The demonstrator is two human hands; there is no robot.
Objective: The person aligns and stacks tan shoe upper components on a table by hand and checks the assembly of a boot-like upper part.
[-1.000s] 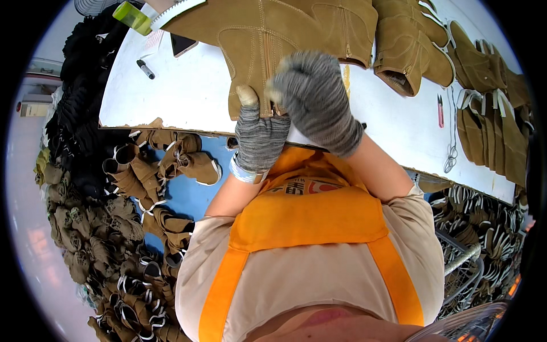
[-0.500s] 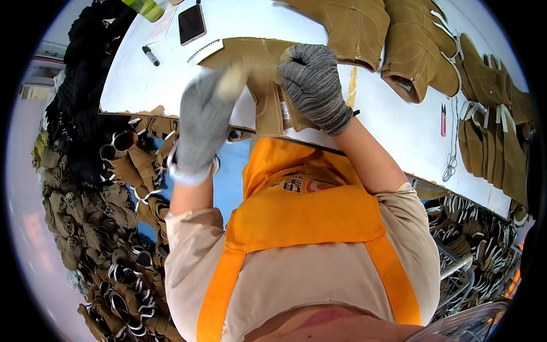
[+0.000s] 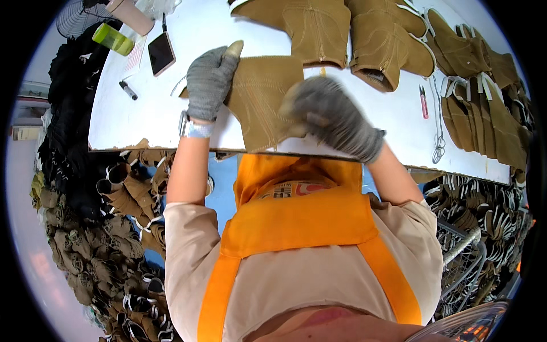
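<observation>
A brown suede boot upper (image 3: 263,94) with stitched seams lies on the white table in front of me, its lower edge at the table's near edge. My left hand (image 3: 209,82), in a grey knit glove with a pale thumb tip, rests over its left part. The fingers there are curled against the suede and the thumb points up. A bit of the upper's toothed white edging shows left of that hand. At the right edge of the upper is my right hand (image 3: 336,119), also gloved; motion smears its fingers, hiding whether they grip the suede.
More brown boot uppers (image 3: 319,34) lie across the back and right of the table (image 3: 154,122). Pink-handled snips (image 3: 424,102) and scissors (image 3: 439,149) are on the right. A phone (image 3: 162,54), marker (image 3: 128,90), green bottle (image 3: 113,39) and cup (image 3: 131,16) stand or lie left.
The upper has been turned and now lies spread flatter. My left hand has moved up onto its left part; my right hand has moved down along its right edge. The view has shifted slightly.
</observation>
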